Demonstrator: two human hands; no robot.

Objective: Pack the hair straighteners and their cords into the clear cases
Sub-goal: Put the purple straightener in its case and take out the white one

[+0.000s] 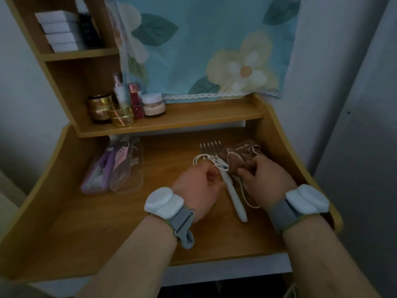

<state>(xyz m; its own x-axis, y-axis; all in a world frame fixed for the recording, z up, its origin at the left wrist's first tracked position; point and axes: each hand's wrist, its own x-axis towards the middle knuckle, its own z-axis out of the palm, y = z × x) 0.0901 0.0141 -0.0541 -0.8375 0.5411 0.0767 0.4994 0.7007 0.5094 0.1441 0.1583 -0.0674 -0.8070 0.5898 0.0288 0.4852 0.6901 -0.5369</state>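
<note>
A white hair straightener [235,195] lies on the wooden desk [107,222], its tip pointing toward me. Its white cord [202,158] loops at the far end. My left hand [198,186] holds the cord beside the straightener's far end. My right hand [265,176] pinches a brown cloth pouch [238,159] with white drawstring just right of the straightener. At the left lie two clear cases [126,175]; one holds a purple straightener [103,168].
Several forks [211,148] lie behind the pouch. The low shelf [193,119] carries gold jars [111,111], a spray bottle and a white-lidded jar [153,104]. White boxes [60,31] sit stacked on the upper shelf. A floral curtain [204,46] hangs behind.
</note>
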